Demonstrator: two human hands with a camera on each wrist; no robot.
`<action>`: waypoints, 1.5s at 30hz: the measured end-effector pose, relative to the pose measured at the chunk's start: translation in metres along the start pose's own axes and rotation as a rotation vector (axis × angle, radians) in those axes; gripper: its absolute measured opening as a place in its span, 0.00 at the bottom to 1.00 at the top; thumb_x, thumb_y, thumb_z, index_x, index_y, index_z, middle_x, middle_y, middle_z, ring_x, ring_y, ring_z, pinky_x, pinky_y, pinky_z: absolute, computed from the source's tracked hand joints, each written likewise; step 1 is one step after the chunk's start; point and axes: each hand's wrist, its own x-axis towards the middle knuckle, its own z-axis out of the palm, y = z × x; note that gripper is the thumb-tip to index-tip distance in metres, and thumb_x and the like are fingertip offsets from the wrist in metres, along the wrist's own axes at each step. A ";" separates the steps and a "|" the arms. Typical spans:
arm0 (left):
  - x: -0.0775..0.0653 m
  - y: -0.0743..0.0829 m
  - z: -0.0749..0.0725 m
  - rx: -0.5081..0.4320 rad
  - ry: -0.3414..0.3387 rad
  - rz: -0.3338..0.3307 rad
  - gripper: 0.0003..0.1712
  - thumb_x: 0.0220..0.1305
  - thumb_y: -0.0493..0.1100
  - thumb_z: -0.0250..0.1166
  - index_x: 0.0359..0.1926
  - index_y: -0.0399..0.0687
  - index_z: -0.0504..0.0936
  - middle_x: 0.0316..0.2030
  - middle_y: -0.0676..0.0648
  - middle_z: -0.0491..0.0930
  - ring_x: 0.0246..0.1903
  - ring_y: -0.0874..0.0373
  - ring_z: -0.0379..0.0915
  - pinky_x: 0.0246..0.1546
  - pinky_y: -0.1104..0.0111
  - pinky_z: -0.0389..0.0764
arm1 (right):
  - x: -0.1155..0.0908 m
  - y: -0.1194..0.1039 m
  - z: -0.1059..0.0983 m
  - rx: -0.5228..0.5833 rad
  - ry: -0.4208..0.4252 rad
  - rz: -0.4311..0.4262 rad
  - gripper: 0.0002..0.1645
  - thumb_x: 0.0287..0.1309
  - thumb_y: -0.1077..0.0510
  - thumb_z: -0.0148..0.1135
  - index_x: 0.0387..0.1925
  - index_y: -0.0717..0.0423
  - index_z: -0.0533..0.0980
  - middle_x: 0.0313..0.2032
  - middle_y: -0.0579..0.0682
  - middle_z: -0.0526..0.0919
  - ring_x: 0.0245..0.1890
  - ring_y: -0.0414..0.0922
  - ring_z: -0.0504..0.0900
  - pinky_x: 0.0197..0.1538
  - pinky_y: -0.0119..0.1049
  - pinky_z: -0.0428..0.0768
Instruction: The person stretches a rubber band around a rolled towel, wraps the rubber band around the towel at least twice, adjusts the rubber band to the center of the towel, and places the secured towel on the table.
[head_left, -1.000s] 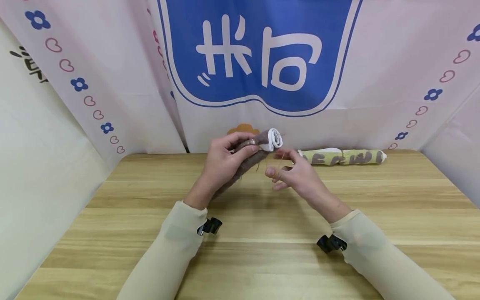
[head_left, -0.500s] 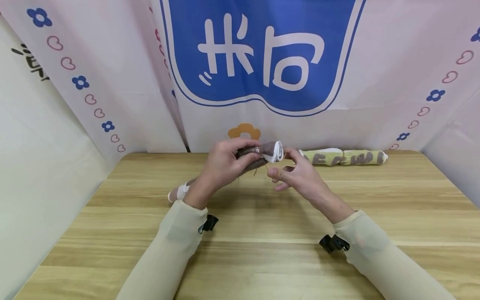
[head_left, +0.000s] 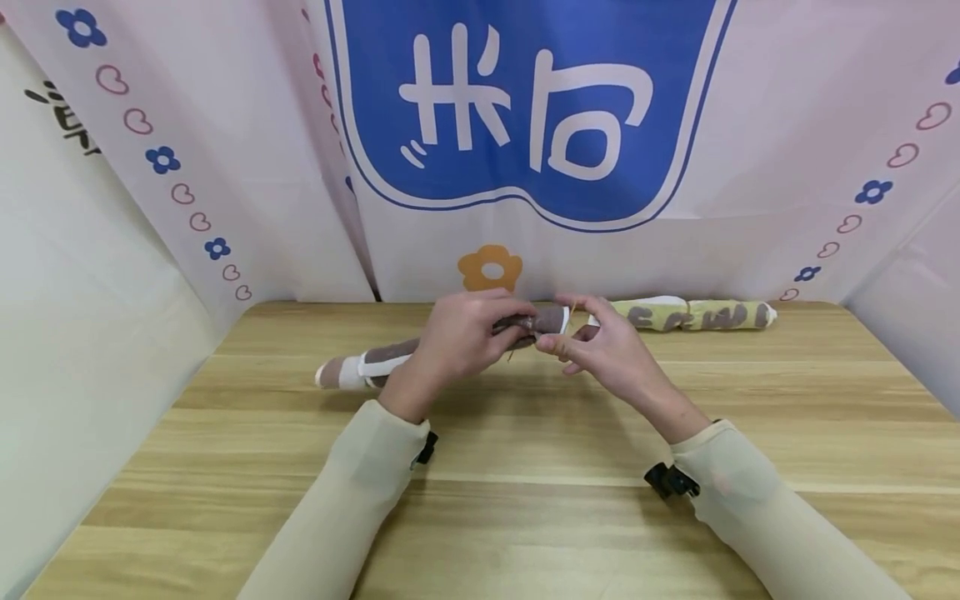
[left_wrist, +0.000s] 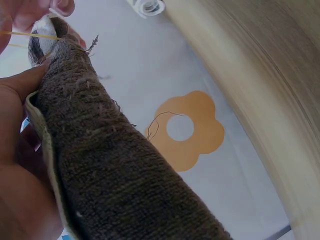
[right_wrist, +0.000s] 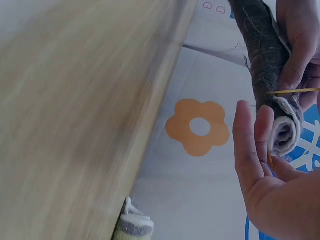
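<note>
A brown-and-white towel (head_left: 393, 352), rolled into a long tube, lies slantwise above the table, its left part emerging from behind the left wrist. My left hand (head_left: 468, 333) grips the roll near its right end, thumb in front. Around that end my right hand (head_left: 618, 354) holds a thin yellow rubber band (left_wrist: 30, 34), stretched between its thumb and fingers. In the right wrist view the band crosses the brown roll just behind the white spiral end (right_wrist: 285, 136). Loose threads hang off the towel (left_wrist: 105, 135). Part of the roll is hidden behind the left hand.
A second rolled towel (head_left: 720, 315), yellow with grey-brown marks and cinched at its middle, lies at the back right of the wooden table (head_left: 517, 517). Behind the table's far edge hangs a white cloth with a blue emblem (head_left: 510, 167) and an orange flower (head_left: 490, 268).
The brown roll's right end has lowered and turned to the right, and its left end has come into sight. The right hand's rubber band now sits around the roll's end.
</note>
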 end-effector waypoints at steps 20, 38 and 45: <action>-0.001 0.012 0.018 0.038 0.049 0.107 0.17 0.64 0.41 0.79 0.52 0.54 0.86 0.40 0.52 0.90 0.35 0.56 0.86 0.31 0.62 0.85 | 0.003 0.003 -0.008 -0.433 0.010 -0.182 0.44 0.49 0.45 0.87 0.65 0.55 0.80 0.58 0.56 0.73 0.44 0.53 0.78 0.47 0.49 0.80; -0.003 0.009 0.027 -0.057 0.088 0.156 0.14 0.67 0.36 0.76 0.51 0.52 0.92 0.43 0.51 0.91 0.37 0.59 0.87 0.34 0.67 0.84 | 0.001 0.002 -0.015 -0.527 -0.065 -0.216 0.54 0.47 0.43 0.87 0.72 0.58 0.74 0.56 0.58 0.73 0.44 0.52 0.77 0.48 0.48 0.79; -0.005 0.000 0.025 -0.099 0.221 0.094 0.08 0.68 0.36 0.74 0.47 0.49 0.91 0.42 0.51 0.90 0.40 0.59 0.87 0.41 0.66 0.86 | 0.003 0.001 -0.016 -0.714 0.025 -0.223 0.72 0.38 0.31 0.86 0.82 0.49 0.63 0.60 0.60 0.73 0.36 0.52 0.80 0.39 0.50 0.80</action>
